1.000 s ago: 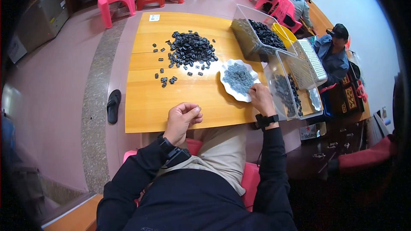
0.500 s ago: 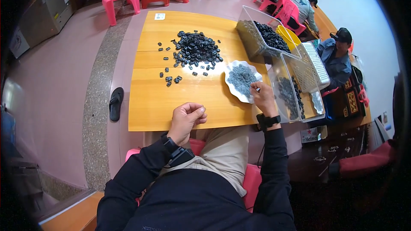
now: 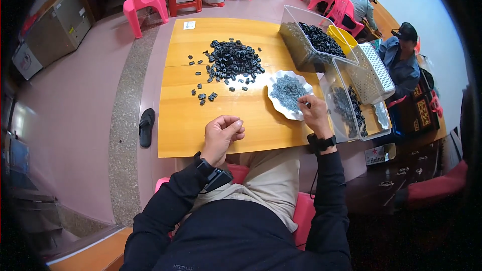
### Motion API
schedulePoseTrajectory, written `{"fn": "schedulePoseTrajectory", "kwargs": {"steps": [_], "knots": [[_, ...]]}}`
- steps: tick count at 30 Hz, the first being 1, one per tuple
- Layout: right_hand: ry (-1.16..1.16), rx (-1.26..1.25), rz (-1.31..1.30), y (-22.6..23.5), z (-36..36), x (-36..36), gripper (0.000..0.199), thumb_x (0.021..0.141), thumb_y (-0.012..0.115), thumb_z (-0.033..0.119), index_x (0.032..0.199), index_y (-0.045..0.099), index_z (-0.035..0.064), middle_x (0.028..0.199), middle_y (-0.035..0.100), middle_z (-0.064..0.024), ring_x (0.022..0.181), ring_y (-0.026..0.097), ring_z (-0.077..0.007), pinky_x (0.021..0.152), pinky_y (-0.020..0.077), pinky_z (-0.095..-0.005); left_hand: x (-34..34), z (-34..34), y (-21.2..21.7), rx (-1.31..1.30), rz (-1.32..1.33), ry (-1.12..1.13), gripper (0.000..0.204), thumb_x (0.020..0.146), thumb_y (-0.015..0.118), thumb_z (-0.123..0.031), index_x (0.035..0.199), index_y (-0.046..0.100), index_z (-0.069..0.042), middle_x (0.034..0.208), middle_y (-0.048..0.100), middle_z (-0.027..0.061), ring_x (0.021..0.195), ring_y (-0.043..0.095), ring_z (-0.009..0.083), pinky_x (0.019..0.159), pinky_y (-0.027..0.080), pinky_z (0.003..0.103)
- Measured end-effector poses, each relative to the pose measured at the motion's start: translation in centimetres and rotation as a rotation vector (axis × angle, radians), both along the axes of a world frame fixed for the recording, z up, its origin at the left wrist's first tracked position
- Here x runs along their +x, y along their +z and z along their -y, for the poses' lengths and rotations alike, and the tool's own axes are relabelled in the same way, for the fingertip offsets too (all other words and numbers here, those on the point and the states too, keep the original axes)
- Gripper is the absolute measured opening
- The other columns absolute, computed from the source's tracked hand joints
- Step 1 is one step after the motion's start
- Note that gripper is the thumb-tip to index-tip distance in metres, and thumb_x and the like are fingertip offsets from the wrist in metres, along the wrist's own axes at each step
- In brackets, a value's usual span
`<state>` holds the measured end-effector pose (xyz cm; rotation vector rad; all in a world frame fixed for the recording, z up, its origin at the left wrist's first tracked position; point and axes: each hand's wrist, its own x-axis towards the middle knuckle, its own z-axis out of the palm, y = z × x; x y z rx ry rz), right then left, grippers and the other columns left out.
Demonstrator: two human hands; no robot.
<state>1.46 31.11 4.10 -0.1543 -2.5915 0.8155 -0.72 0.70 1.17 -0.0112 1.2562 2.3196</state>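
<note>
My left hand hovers over the near edge of the wooden table, its fingers curled in and pressed together; whatever they hold is too small to make out. Over the right rim of a white scalloped plate, my right hand has its thumb and fingertips pinched. What lies in that pinch cannot be made out. A heap of small grey-blue pieces fills the plate. Farther off, to the left of the plate, is a pile of small black plastic parts, with several strays scattered around it.
Clear plastic bins with black parts line the table's right side, beside a yellow container and a white perforated basket. A co-worker sits beyond them. On the floor at left lie a black slipper and, farther back, a pink chair.
The whole view has shifted slightly, moving the table right and down in the picture. Both hands keep nearly the same pose and place, the right still at the plate's rim.
</note>
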Motion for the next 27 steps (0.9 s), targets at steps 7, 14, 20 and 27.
{"fn": "schedulePoseTrajectory", "kwargs": {"steps": [7, 14, 20, 27], "knots": [[0.001, -0.061, 0.037, 0.1, -0.1, -0.2, 0.012, 0.077, 0.065, 0.004, 0.089, 0.067, 0.0017, 0.086, 0.067, -0.0152, 0.077, 0.066, -0.0264, 0.069, 0.0506, -0.0331, -0.2, 0.0, -0.5, -0.016, 0.042, 0.013, 0.012, 0.089, 0.062, -0.007, 0.098, 0.059, 0.000, 0.089, 0.063, 0.0064, 0.077, 0.063, 0.0132, 0.071, 0.056, 0.026], [0.072, 0.040, -0.009, 0.9, 2.1, -2.0, 0.011, 0.078, 0.065, 0.009, 0.086, 0.067, 0.0021, 0.082, 0.066, -0.0155, 0.079, 0.065, -0.0306, 0.068, 0.0501, -0.0351, -0.3, 0.2, -0.5, 0.023, 0.045, 0.001, 0.011, 0.089, 0.062, -0.007, 0.097, 0.060, 0.000, 0.088, 0.063, 0.0064, 0.077, 0.063, 0.0130, 0.070, 0.056, 0.025], [0.275, 0.268, 0.037, 0.5, 9.4, -6.1, 0.014, 0.083, 0.058, 0.017, 0.086, 0.067, 0.0059, 0.085, 0.063, -0.0147, 0.079, 0.062, -0.0347, 0.070, 0.0495, -0.0428, -0.2, 0.4, -0.7, 0.043, 0.035, -0.005, 0.011, 0.089, 0.062, -0.007, 0.097, 0.059, 0.000, 0.085, 0.063, 0.0062, 0.073, 0.063, 0.0126, 0.069, 0.055, 0.024], [0.185, 0.457, 0.265, -0.5, 13.2, -8.8, 0.020, 0.085, 0.054, 0.019, 0.086, 0.068, 0.0038, 0.092, 0.062, -0.0161, 0.086, 0.061, -0.0369, 0.074, 0.0489, -0.0448, 0.0, 0.4, -0.9, 0.055, 0.022, -0.022, 0.012, 0.089, 0.062, -0.008, 0.097, 0.059, 0.000, 0.084, 0.063, 0.0058, 0.072, 0.063, 0.0123, 0.068, 0.055, 0.025]]}}
